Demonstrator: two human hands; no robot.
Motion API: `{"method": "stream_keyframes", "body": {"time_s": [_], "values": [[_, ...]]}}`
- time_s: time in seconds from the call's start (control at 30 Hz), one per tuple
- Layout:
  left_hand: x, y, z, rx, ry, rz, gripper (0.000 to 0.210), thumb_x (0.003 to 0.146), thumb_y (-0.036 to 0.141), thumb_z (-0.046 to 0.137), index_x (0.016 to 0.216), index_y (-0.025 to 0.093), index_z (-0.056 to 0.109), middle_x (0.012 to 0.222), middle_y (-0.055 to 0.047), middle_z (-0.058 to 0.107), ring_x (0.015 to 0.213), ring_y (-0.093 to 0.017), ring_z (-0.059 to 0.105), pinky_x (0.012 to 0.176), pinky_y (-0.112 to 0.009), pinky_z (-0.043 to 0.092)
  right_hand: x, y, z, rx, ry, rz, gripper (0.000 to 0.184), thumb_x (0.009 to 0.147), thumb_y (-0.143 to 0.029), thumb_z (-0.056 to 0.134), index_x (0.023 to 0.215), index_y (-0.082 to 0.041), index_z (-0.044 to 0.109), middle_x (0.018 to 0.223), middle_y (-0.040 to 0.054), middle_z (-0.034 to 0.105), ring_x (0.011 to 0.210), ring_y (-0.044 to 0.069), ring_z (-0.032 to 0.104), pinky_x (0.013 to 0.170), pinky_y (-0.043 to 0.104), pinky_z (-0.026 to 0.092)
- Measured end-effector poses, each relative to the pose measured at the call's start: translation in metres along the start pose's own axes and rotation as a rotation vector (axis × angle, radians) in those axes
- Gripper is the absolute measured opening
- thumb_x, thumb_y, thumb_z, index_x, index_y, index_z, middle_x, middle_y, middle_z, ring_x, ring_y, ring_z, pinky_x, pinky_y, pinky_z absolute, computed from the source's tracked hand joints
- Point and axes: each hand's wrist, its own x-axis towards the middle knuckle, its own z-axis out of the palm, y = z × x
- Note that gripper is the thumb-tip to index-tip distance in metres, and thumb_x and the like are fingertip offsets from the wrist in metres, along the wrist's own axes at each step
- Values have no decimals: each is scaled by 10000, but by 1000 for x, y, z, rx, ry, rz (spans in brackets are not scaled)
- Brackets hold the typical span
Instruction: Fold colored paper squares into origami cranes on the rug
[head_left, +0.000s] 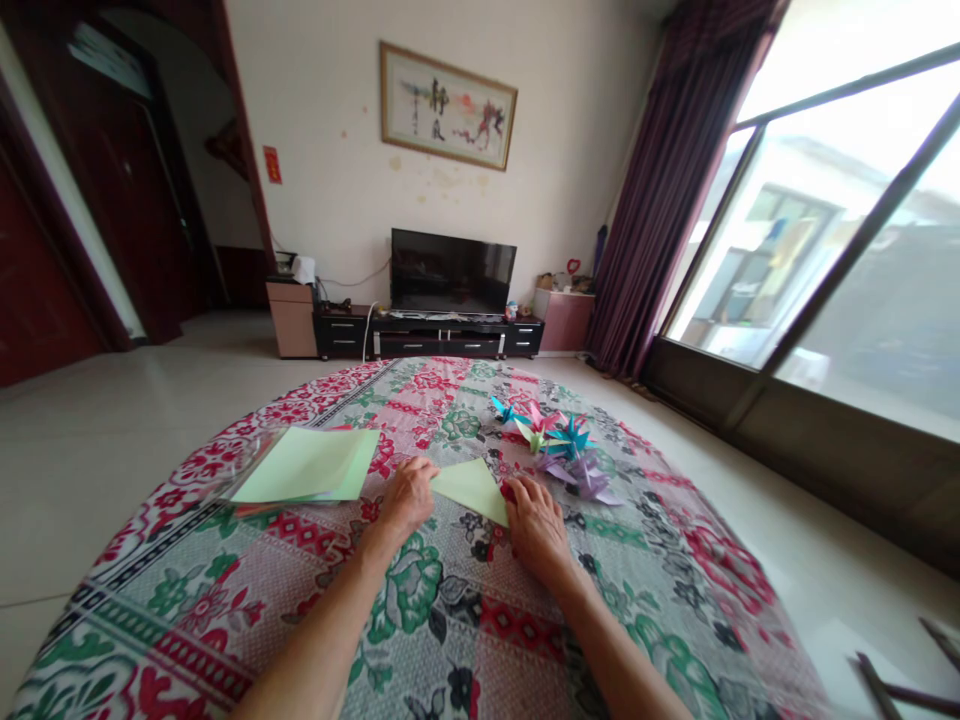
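Observation:
A pale green sheet of paper (474,487), folded into a triangle, lies on the patterned tablecloth between my two hands. My left hand (409,495) pinches its left corner between thumb and fingers. At the right corner, my right hand (536,520) rests with its fingers bent over the paper's edge; its thumb is mostly hidden. Left of my left hand sits a stack of coloured paper (307,465) with light green on top. Beyond my right hand stand several folded paper cranes: blue (572,438), pink (541,418), pale green (536,440) and purple (589,478).
The round table wears a floral tablecloth (420,590). Past its far edge are a television (454,272) on a low black cabinet (439,340), a framed picture (448,105), and a purple curtain (652,190) beside a large window. Dark bars (900,690) show at the lower right.

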Motion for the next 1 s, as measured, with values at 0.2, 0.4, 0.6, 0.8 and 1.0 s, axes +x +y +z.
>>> {"method": "stream_keyframes", "body": {"time_s": [0.2,0.4,0.6,0.8,1.0], "values": [[-1,6,1,67,1,-55,340,734,28,417,919,180,658,989,-77,615,953,-187,527,868,-309,410,3,-4,-10,72,-25,43,368,843,-142,358,1134,-224,569,1228,63,553,1137,196,464,916,309,322],[-4,15,4,142,61,-45,229,759,97,450,856,169,645,955,-82,609,940,-199,522,895,-335,396,26,-33,-9,81,-13,69,337,834,-222,390,1109,-194,583,1037,96,640,968,210,567,820,292,378],[-5,24,2,87,76,-17,208,800,259,513,955,180,626,980,-80,596,994,-213,520,889,-341,416,48,-35,3,282,-13,130,479,671,-152,527,1147,-134,574,975,100,651,844,188,599,765,262,423],[-3,21,7,60,93,5,267,794,208,516,1048,180,594,1030,-88,598,1008,-203,532,899,-335,433,57,-25,2,951,-145,332,437,607,-204,560,1034,-144,633,806,46,681,666,168,614,613,271,466],[1,20,7,-11,140,-24,268,807,181,481,1049,171,595,1058,-87,605,1019,-196,544,927,-330,438,53,-25,-3,1360,-374,302,262,528,-305,669,721,-129,659,550,-6,610,502,119,540,523,238,409]]}}
